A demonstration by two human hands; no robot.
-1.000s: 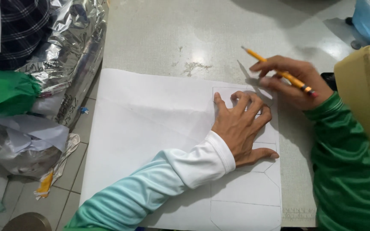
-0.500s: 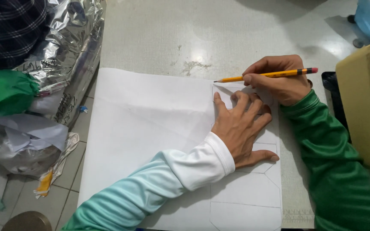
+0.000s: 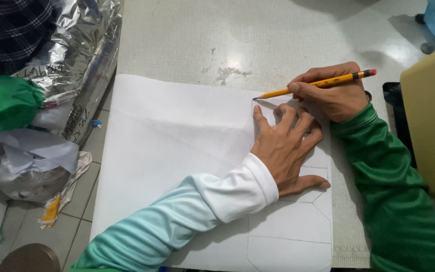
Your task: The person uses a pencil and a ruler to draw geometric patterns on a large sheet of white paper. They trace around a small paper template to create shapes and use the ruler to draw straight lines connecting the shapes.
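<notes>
Head view: the left hand (image 3: 285,151) lies flat, fingers spread, pressing on the paper (image 3: 177,146); whether a template sits beneath the palm cannot be told. Just above it, the right hand (image 3: 333,95) is closed around a yellow pencil (image 3: 318,83) with a red eraser end, its tip touching the sheet just beyond the left fingertips, at the upper corner of a drawn outline. More thin pencil lines with angled corners run down the sheet's right side. The white, smooth paper covers a pale, speckled bench (image 3: 227,40) and overhangs its left edge above a tiled floor. Since half a second ago the pencil is in much the same spot, and the left hand has not shifted. Crinkled silver foil (image 3: 84,55) and a green bundle (image 3: 3,100) lie left; a yellowish block (image 3: 431,126) is cut off at right.
</notes>
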